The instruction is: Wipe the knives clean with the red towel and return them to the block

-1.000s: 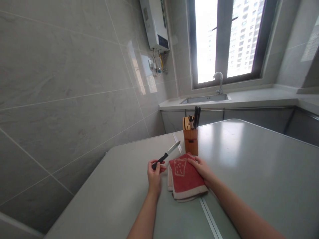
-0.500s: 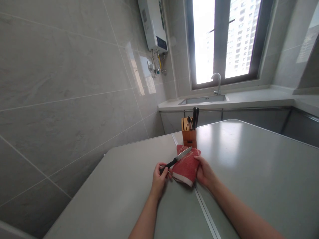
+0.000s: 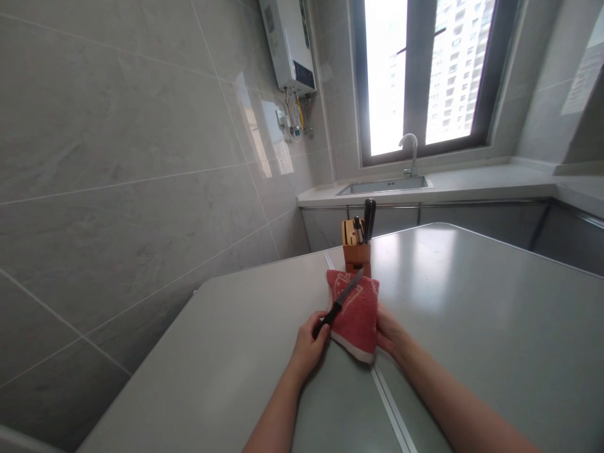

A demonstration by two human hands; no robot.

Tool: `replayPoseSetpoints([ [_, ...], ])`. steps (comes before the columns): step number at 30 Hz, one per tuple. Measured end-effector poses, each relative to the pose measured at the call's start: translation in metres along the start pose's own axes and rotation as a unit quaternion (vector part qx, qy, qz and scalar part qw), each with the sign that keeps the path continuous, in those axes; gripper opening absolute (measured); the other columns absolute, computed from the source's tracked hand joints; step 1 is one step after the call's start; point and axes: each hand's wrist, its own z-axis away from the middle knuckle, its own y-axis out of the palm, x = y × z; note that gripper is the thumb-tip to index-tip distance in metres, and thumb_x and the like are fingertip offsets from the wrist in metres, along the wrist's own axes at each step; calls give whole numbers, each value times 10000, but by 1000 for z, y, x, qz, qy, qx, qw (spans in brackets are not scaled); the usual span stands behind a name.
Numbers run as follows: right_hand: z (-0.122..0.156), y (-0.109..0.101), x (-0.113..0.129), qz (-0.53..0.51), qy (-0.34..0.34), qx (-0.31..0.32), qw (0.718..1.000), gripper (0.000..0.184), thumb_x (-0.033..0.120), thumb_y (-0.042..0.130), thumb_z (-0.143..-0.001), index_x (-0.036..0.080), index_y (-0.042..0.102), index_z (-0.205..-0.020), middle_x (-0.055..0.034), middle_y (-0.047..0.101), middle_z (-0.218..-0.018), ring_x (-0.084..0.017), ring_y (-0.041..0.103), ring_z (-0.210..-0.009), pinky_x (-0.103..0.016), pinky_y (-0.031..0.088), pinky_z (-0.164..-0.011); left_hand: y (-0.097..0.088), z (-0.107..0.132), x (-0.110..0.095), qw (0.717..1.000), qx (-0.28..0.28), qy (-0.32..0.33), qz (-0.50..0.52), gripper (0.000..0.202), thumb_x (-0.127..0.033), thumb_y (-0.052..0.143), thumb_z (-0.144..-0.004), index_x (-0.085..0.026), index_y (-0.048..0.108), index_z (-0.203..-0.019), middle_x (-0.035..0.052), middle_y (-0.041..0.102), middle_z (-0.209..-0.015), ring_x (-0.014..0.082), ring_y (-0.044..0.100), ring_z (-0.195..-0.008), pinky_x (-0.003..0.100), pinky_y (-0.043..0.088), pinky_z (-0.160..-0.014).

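My left hand (image 3: 310, 348) is shut around the black handle of a kitchen knife (image 3: 338, 304). The knife's narrow steel blade points up and to the right, across a folded red towel (image 3: 358, 316) with a cream border and a pale printed pattern. My right hand (image 3: 387, 331) grips the towel's right edge. The towel stands propped or held against the grey table, and I cannot tell how much of it touches the surface. Its lower tip lies between my hands.
A wooden knife block (image 3: 355, 247) holding dark-handled knives stands just behind the towel. The grey table (image 3: 472, 327) has a metal seam (image 3: 389, 409). Beyond it are a steel sink (image 3: 382, 185) with a curved faucet (image 3: 409, 154), a window and a wall-mounted water heater (image 3: 287, 47).
The towel has gone from lying wide and flat to a narrower, upright fold nearer the knife block. The knife has moved from beside it to across it, and my hands are closer together.
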Motion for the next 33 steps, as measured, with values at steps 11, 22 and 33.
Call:
replayPoseSetpoints([
  [11,0,-2,-11,33,21,17,999,321,194,739,-593,197,604,-884,-25,697,-800,-146,635,-626,-263,514,-635,0,-2,-3,999,23,32,6,307,-315,451,-838,-166,616,-1050,84,646,-1010,224,571,-923,323,423,-838],
  [22,5,-2,-11,91,29,45,994,226,283,715,-644,188,621,-827,-39,688,-825,-204,644,-756,-293,501,-720,-1,0,-5,999,40,5,21,301,-330,476,-828,-167,654,-1007,81,668,-927,218,584,-876,319,437,-819],
  [33,1,-1,-12,79,26,51,995,326,304,728,-651,169,606,-922,-52,685,-867,-184,649,-765,-323,501,-762,1,2,-17,998,45,-8,34,273,-239,537,-755,-171,669,-984,70,683,-951,233,595,-846,321,443,-803],
])
